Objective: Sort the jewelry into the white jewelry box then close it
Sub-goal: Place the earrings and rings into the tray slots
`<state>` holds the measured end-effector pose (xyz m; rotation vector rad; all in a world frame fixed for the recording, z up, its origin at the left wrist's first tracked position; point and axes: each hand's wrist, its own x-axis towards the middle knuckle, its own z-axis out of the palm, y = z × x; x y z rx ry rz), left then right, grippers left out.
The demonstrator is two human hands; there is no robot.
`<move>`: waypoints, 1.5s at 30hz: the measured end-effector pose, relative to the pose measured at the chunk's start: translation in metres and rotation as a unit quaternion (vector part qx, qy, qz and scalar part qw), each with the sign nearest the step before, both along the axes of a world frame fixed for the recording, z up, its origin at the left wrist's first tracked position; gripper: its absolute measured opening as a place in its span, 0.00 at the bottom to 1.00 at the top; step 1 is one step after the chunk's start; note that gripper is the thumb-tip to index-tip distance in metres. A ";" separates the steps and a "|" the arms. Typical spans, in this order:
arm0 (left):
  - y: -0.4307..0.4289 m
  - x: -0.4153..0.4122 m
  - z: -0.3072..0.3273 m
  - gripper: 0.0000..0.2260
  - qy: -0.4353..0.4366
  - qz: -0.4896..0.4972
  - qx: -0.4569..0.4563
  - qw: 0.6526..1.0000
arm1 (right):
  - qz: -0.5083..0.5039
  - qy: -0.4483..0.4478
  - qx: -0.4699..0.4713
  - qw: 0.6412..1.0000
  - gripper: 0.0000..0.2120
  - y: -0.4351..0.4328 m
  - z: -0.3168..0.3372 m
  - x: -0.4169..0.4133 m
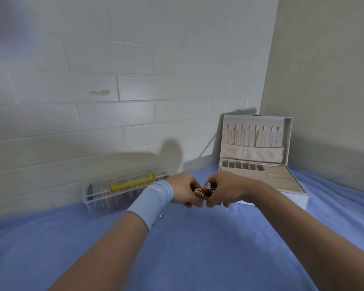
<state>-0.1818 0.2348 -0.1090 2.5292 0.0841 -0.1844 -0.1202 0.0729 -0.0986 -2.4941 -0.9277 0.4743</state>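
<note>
While left hand (183, 190) and right hand (226, 189) clutch the tangled jewelry (202, 192), fingers (188, 204) curled round it, tease 1 piece free gently before reaching for the white jewelry box (282, 179).

Gold jewelry (200, 194), blue cloth (198, 248)

This looks like a room in a home, likely a bedroom corner. A soft, rumpled blue cloth (198, 248) covers the surface (bed or table, hard to tell). A white brick-pattern wall (114, 80) meets a plain beige wall (324, 80). An open white jewelry box (256, 152) and a clear plastic organiser (97, 196) stand against them.
</note>
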 end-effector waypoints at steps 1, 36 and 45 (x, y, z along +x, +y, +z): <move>-0.011 0.006 -0.002 0.14 0.007 -0.013 0.002 1.000 | -0.007 -0.005 -0.022 1.000 0.08 -0.010 0.000 0.003; 0.073 -0.084 -0.019 0.19 0.134 0.057 0.159 0.976 | 0.140 -0.081 -0.020 0.987 0.09 0.112 -0.048 -0.045; 0.076 -0.080 -0.025 0.06 0.081 0.077 0.001 0.994 | 0.090 -0.110 -0.043 0.989 0.04 0.081 -0.022 -0.021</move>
